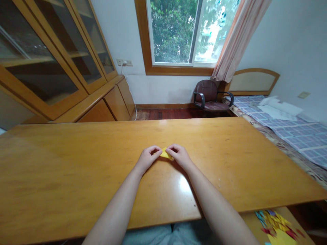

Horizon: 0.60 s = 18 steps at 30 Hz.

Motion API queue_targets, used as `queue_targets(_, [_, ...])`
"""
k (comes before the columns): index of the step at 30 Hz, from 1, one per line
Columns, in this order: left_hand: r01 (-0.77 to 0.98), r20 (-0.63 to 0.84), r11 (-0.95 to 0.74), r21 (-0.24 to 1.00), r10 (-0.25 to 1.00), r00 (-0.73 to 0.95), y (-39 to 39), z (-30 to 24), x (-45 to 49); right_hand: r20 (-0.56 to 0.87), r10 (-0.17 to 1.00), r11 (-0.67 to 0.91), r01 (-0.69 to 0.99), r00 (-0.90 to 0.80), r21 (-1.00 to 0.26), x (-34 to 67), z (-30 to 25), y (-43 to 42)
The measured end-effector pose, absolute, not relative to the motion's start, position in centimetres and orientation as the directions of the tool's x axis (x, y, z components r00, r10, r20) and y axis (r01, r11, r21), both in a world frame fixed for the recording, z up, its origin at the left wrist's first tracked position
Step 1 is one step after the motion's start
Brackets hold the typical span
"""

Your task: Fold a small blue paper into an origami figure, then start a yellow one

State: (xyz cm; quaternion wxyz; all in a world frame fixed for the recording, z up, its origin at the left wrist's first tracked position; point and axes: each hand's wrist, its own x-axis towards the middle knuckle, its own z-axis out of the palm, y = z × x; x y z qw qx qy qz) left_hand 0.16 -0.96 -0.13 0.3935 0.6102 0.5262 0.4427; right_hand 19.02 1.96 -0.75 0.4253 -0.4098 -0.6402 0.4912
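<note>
A small piece of folded yellow paper (166, 154) is held between my two hands, just above the middle of the wooden table (76, 177). My left hand (149, 157) pinches its left side between thumb and fingers. On the other side, my right hand (178, 155) pinches the right part the same way. The fingertips cover the paper's ends, so its full shape is hidden.
Beyond the table stand a brown office chair (209, 98) and a bed (301, 136). A glass-door cabinet (84, 68) rises at the left. At the lower right, an open drawer (251, 221) holds colourful folded pieces (277, 221) and yellow paper (282, 237).
</note>
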Motion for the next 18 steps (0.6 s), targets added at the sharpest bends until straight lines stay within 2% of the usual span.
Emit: queue_targets(18, [0.282,0.121,-0.128,0.951,0.992,0.041,-0.80,-0.34,0.13,0.138,0.947,0.175,0.108,-0.289,-0.979,18.95,-0.41,1.85])
